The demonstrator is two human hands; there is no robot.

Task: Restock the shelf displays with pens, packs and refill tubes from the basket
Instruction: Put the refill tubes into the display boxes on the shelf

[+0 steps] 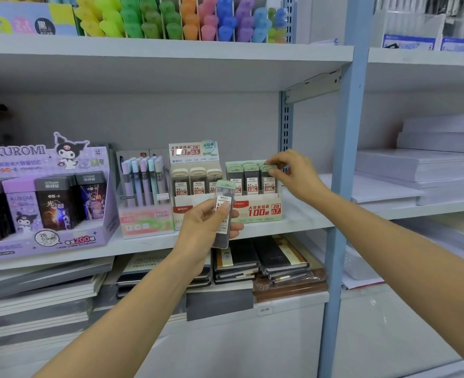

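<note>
Both forearms reach forward. The left hand (203,230) grips a clear green-capped refill tube (223,195) upright; the right hand (296,178), higher, pinches the top of a second green-capped tube (268,174).

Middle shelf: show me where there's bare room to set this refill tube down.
Free: the bare strip between the green 0.7 display box and the blue upright, below the right hand; also a narrow front edge before that box. Crowded: from the Kuromi box rightward, displays stand side by side.
</note>
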